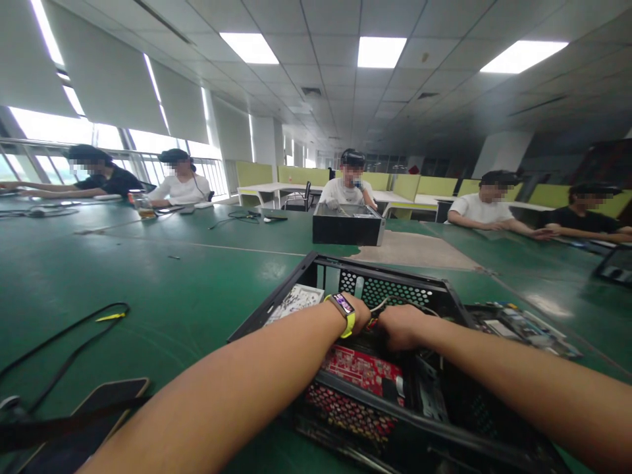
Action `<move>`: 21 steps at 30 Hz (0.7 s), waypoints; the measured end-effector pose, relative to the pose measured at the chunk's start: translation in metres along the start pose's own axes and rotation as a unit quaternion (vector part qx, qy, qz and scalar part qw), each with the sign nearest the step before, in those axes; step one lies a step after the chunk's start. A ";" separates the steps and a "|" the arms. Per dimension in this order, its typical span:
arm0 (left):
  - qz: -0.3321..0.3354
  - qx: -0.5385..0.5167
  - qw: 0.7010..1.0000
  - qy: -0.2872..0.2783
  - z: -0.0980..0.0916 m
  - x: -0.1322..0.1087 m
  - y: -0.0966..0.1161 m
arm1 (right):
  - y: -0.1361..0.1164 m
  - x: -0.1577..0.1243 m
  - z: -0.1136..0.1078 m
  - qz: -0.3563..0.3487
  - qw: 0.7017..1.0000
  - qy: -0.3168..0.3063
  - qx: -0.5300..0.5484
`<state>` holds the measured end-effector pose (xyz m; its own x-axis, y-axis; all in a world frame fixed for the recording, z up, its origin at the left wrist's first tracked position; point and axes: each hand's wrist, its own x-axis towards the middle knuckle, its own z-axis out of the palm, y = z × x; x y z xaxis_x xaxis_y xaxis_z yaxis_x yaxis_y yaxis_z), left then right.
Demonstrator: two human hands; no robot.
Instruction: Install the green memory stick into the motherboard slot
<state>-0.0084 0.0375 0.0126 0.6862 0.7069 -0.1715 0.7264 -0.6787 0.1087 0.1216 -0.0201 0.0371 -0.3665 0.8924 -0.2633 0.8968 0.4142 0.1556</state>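
Observation:
An open black computer case (451, 428) lies on its side in front of me, and both my hands reach down into it. My left hand (360, 313), below a watch with a yellow strap (348, 322), is closed near a thin grey cable. My right hand (402, 326) is curled close beside it, with coloured wires (373, 322) showing between the two. The fingertips of both hands are mostly hidden. Nearer to me inside the case is a red circuit board (363, 368). A pale metal part (299, 300) sits at the left of the case.
Right of the case lies a motherboard (530, 329) on the green table (207, 283). Black cable (69, 355) and a dark flat phone-like object (111, 401) are at the left. Across the table stands another computer case (345, 230) before a person (340, 191). Several other people sit around.

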 end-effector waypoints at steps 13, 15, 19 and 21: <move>-0.003 0.139 0.981 -0.132 -0.027 -0.018 0.021 | 0.000 -0.002 -0.004 0.007 1.000 -0.017 -0.026; 0.001 0.141 0.981 -0.134 -0.029 -0.020 0.023 | 0.000 -0.003 -0.003 0.008 1.000 -0.014 -0.023; 0.001 0.145 0.980 -0.139 -0.029 -0.021 0.023 | 0.000 -0.007 -0.012 0.008 1.000 0.018 -0.013; 0.002 0.145 0.979 -0.146 -0.028 -0.019 0.022 | 0.001 -0.016 -0.025 0.016 0.998 0.058 -0.009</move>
<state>-0.0047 0.0147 0.0459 0.6172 0.6464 -0.4487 0.6535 -0.7387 -0.1653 0.1219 -0.0296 0.0648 -0.3644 0.9197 -0.1464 0.9046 0.3869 0.1787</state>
